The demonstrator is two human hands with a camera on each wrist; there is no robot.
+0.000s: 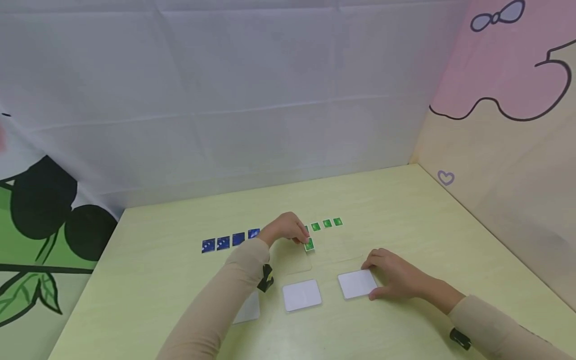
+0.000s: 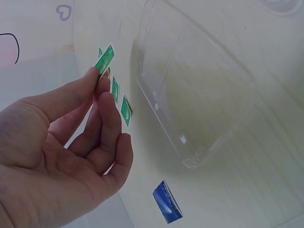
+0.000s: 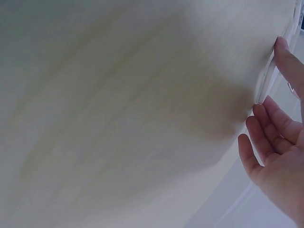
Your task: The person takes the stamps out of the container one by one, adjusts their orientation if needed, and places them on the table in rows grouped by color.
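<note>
Between thumb and fingertips, my left hand [image 1: 284,227] pinches a small green card [image 2: 105,59] with a pale border. It is raised over the table, and other green cards [image 1: 327,223] lie in a row just behind it. A clear plastic tray [image 2: 171,135] sits below the left hand, its outline faint in the head view. My right hand [image 1: 398,274] holds a white rectangular card [image 1: 357,284] at its right end, fingers at the far corner and thumb at the near one. In the right wrist view, only that card's edge shows, beside the fingertips.
Several small blue cards [image 1: 223,243] form a row left of the left hand. A second white card [image 1: 302,295] lies front centre, and a third [image 1: 248,309] is partly hidden by the left sleeve. A white cloth wall [image 1: 270,125] closes the table's back; a printed wall stands right.
</note>
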